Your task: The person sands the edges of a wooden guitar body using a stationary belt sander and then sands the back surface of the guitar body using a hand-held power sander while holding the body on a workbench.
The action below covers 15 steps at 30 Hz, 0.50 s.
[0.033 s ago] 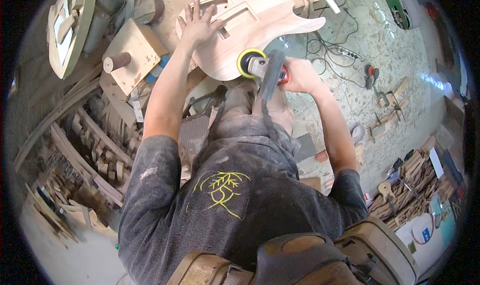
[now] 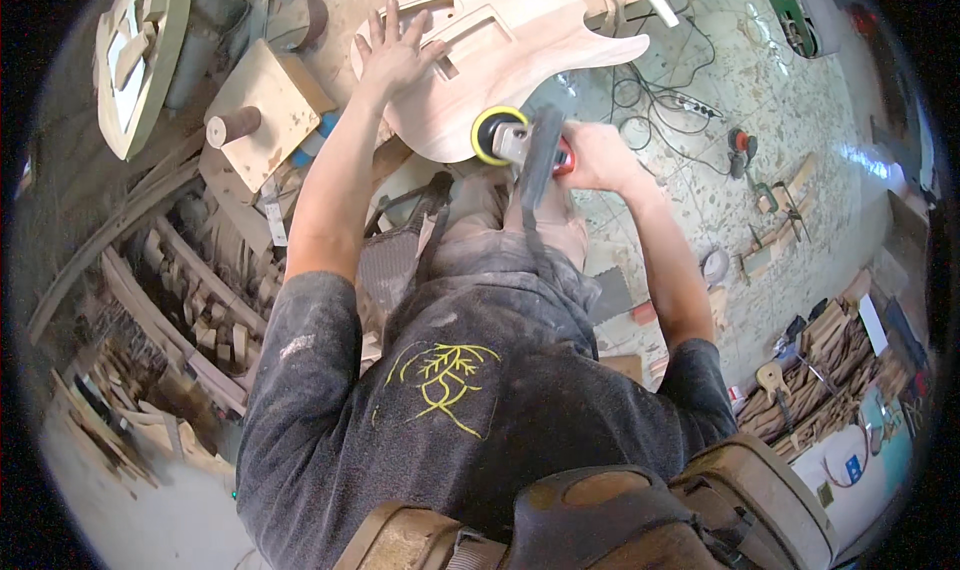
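A pale wooden electric guitar body [image 2: 520, 65], with routed cavities, lies on the bench in front of me. My left hand [image 2: 398, 58] rests flat on its left part, fingers spread beside the cavities. My right hand [image 2: 592, 156] is wrapped around an angle grinder [image 2: 513, 142] with a metal head, a dark grey body and a red part by the grip. Its round sanding pad [image 2: 489, 136], dark with a yellow rim, is tilted on edge at the guitar body's near edge. I cannot tell whether the pad touches the wood.
Left of the bench stands a wooden box with a sanding spindle [image 2: 235, 125]. Black cables and a power strip [image 2: 697, 107] lie on the floor at right, near a red and black tool [image 2: 741, 142] and clamps [image 2: 778, 202]. Wood offcuts [image 2: 215, 325] fill shelves at lower left.
The angle grinder and my right hand have shifted very slightly left and toward me. My left hand and the guitar body look the same.
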Motion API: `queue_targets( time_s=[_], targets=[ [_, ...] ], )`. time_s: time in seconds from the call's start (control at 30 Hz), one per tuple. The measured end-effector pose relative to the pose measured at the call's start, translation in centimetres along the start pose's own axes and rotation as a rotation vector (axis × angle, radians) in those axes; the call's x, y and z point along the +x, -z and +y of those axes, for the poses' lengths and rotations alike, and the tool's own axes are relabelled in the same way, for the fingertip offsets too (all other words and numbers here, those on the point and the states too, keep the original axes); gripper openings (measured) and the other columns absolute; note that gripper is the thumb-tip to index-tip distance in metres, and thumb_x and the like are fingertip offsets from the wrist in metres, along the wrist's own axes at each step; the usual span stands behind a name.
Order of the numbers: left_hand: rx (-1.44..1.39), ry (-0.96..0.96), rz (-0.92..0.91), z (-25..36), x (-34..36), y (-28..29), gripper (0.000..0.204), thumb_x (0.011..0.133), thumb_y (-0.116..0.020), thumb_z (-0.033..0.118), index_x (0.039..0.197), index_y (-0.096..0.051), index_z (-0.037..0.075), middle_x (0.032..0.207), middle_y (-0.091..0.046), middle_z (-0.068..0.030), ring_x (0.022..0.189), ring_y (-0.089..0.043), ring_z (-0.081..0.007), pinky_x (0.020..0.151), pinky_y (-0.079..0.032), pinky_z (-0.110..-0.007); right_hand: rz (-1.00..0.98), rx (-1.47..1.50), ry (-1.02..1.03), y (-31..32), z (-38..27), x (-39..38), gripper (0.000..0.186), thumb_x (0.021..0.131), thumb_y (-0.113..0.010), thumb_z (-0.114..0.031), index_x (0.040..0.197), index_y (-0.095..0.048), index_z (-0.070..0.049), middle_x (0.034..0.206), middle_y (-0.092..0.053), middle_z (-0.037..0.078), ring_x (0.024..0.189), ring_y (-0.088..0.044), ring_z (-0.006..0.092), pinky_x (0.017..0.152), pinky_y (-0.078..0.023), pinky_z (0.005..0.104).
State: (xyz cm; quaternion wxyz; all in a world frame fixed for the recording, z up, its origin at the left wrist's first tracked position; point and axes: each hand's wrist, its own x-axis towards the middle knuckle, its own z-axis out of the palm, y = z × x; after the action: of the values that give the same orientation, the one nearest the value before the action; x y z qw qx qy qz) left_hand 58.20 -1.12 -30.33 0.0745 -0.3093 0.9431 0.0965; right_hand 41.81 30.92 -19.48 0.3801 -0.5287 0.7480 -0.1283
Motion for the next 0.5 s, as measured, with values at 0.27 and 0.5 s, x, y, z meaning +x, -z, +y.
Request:
queue_targets(
  time_s=[0.27, 0.5],
  targets=[
    [-0.039, -0.006, -0.014, 0.9, -0.4, 1.1, 0.075, 0.091, -0.043, 0.070, 0.154, -0.032, 0.030, 0.165, 0.000, -0.0172, 0.150, 0.006, -0.0434, 0.114, -0.002, -0.068, -0.029, 0.077, -0.057, -2.5, -0.8, -1.9, 0.050, 0.068, -0.074, -0.037, 0.103, -0.059, -0.005, 0.090, -0.068, 0.021, 0.087, -0.066, 0.0419, 0.076, -0.053, 0.0496],
    [0.017, 0.024, -0.078, 0.5, -0.1, 1.1, 0.074, 0.092, -0.040, 0.072, 0.155, -0.026, 0.036, 0.165, 0.003, -0.0147, 0.151, 0.007, -0.0420, 0.114, -0.004, -0.069, 0.133, 0.068, -0.213, -0.6, -0.2, -0.7, 0.050, 0.068, -0.075, -0.037, 0.101, -0.059, -0.004, 0.086, -0.068, 0.022, 0.084, -0.066, 0.0434, 0.074, -0.053, 0.0497]
  ],
)
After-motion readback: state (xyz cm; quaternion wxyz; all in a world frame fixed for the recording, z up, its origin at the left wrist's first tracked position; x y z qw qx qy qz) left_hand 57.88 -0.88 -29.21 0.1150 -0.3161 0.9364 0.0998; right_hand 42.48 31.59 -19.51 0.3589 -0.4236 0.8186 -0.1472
